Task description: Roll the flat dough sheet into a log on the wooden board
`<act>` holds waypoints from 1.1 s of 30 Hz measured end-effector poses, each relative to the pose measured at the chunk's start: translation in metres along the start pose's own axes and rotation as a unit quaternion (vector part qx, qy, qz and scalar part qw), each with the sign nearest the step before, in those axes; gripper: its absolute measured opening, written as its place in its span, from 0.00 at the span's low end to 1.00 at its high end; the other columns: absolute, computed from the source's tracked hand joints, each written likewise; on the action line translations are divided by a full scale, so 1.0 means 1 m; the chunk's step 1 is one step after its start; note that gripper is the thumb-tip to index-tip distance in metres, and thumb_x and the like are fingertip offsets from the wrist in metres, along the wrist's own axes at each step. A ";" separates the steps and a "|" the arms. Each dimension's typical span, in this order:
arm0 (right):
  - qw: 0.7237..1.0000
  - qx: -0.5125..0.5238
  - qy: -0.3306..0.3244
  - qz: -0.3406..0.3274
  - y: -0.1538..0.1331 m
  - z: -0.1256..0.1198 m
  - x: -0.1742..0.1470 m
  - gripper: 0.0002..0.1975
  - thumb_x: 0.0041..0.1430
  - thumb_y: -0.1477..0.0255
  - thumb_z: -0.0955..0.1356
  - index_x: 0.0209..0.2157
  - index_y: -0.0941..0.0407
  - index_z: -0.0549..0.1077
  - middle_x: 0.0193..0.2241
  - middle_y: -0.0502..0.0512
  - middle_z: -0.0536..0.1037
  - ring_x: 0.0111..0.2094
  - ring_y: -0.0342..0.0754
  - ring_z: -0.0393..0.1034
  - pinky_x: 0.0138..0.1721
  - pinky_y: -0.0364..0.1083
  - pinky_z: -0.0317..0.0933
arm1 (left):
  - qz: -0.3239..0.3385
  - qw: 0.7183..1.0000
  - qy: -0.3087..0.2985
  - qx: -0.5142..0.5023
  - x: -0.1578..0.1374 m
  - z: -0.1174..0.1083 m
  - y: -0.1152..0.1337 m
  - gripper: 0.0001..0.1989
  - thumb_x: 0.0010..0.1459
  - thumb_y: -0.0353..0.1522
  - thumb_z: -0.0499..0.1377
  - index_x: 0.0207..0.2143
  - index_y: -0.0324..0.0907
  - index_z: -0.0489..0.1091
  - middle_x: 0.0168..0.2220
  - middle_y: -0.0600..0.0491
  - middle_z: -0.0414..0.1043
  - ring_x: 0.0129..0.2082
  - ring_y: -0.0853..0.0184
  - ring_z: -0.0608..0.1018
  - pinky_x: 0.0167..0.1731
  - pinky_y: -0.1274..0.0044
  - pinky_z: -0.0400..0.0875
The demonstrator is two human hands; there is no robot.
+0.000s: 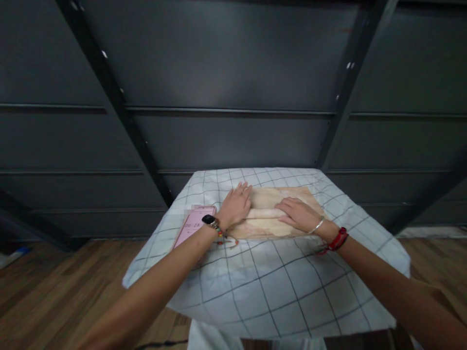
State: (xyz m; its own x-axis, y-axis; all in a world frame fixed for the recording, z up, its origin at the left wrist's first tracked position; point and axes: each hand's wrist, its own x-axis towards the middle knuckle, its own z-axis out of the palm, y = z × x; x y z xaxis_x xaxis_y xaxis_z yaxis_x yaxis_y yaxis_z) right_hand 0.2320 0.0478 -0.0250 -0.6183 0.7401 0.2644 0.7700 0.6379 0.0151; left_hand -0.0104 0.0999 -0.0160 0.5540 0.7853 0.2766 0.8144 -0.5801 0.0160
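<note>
A pale cylindrical roll (264, 213) lies crosswise on a light brown, flat rectangular sheet or board (277, 194); I cannot tell whether it is a rolling pin or rolled-up material. My left hand (236, 205) lies flat over its left end, fingers stretched out and pointing away from me. At the other end, my right hand (298, 214) curves over the roll, with the fingers on top and the thumb on the near side. Both palms hide the ends of the roll. Paler patches mark the near part of the sheet or board.
Beside my left wrist, a pink phone (195, 224) showing a timer lies on the white checked cloth (270, 277) over the table. Dark metal panels (229, 141) rise behind the table. Wooden flooring (73, 291) shows at both sides.
</note>
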 end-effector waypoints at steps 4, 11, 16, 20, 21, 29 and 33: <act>0.999 0.026 0.001 0.021 0.004 0.001 -0.002 0.19 0.64 0.65 0.60 0.53 0.58 0.67 0.45 0.62 0.72 0.48 0.53 0.65 0.49 0.53 0.58 | 0.033 0.999 -0.015 0.019 -0.017 -0.006 0.000 0.23 0.65 0.34 0.39 0.59 0.37 0.58 0.62 0.45 0.57 0.63 0.61 0.56 0.60 0.68 0.51; 0.995 0.089 0.003 0.042 0.020 0.007 0.021 0.17 0.65 0.68 0.57 0.45 0.56 0.74 0.42 0.59 0.72 0.46 0.50 0.65 0.50 0.50 0.58 | -0.027 0.999 -0.022 0.033 0.000 -0.001 0.008 0.21 0.66 0.33 0.40 0.55 0.37 0.63 0.59 0.44 0.62 0.60 0.62 0.61 0.57 0.69 0.57; 0.993 0.068 -0.022 0.098 0.035 0.011 0.039 0.20 0.65 0.67 0.56 0.54 0.58 0.67 0.49 0.61 0.70 0.50 0.51 0.62 0.52 0.51 0.55 | -0.020 0.999 -0.022 0.031 0.030 0.008 -0.011 0.20 0.64 0.31 0.42 0.54 0.38 0.64 0.55 0.45 0.66 0.58 0.64 0.64 0.55 0.73 0.60; 0.984 0.071 -0.066 0.151 0.043 0.013 0.054 0.24 0.66 0.63 0.55 0.60 0.56 0.60 0.54 0.61 0.67 0.55 0.52 0.59 0.54 0.53 0.53 | -0.038 0.998 -0.052 0.026 0.050 0.010 -0.022 0.19 0.63 0.31 0.43 0.52 0.37 0.65 0.51 0.45 0.69 0.54 0.64 0.69 0.51 0.74 0.64; 0.981 0.075 -0.075 0.163 0.045 0.014 0.058 0.25 0.66 0.62 0.55 0.61 0.55 0.58 0.56 0.61 0.66 0.57 0.53 0.57 0.55 0.53 0.52 | -0.045 0.997 -0.056 0.026 0.056 0.011 -0.024 0.20 0.63 0.32 0.43 0.52 0.37 0.65 0.51 0.44 0.69 0.53 0.64 0.69 0.50 0.74 0.65; 0.966 0.061 -0.097 0.230 0.070 0.020 0.084 0.27 0.65 0.63 0.55 0.64 0.55 0.52 0.62 0.59 0.59 0.61 0.55 0.51 0.57 0.55 0.50 | -0.073 0.996 -0.039 0.038 0.092 0.018 -0.037 0.20 0.60 0.32 0.47 0.51 0.38 0.68 0.50 0.44 0.70 0.48 0.61 0.74 0.45 0.74 0.67; 0.970 0.042 -0.088 0.223 0.081 0.024 0.093 0.27 0.65 0.63 0.55 0.63 0.55 0.54 0.61 0.59 0.60 0.61 0.55 0.51 0.58 0.57 0.50 | -0.068 0.996 -0.029 0.051 0.102 0.019 -0.040 0.20 0.58 0.30 0.47 0.51 0.38 0.68 0.49 0.44 0.71 0.46 0.60 0.74 0.44 0.73 0.68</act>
State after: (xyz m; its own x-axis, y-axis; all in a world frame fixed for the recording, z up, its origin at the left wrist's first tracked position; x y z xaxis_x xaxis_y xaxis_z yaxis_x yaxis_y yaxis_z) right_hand 0.2329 0.1736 -0.0219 -0.2506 0.9664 0.0571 0.9559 0.2564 -0.1432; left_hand 0.0166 0.2070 -0.0070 0.4446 0.8675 0.2231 0.8939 -0.4455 -0.0492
